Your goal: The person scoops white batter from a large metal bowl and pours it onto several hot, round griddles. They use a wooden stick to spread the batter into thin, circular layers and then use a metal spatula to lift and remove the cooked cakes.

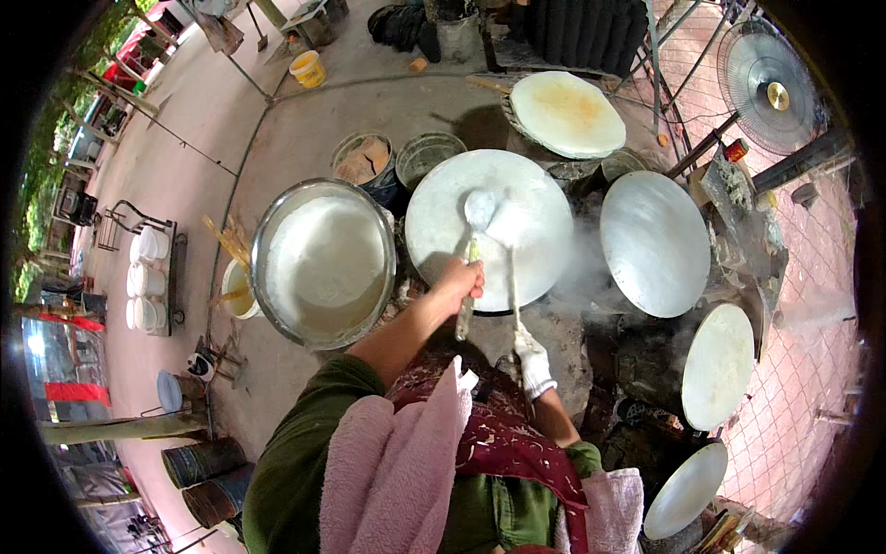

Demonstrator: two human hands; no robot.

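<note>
My left hand [458, 282], bare, is closed on the handle of a ladle [480, 210], whose round bowl is over a large round griddle [443, 187]. My right hand [534, 365], in a whitish work glove, grips the long handle of a pale, flat-headed spatula [509, 225]. The spatula's head lies at the middle of the griddle, just right of the ladle bowl; steam or glare blurs its edges. Left of the griddle stands a wide steel basin [256, 266] of white batter [329, 253].
More round griddles [655, 244] curve down the right side, with steam near them. A stack of large flatbreads [569, 114] lies beyond. Buckets [362, 159] stand behind the basin, and a yellow-stained bucket [239, 291] at its left. A fan [768, 88] is at the upper right.
</note>
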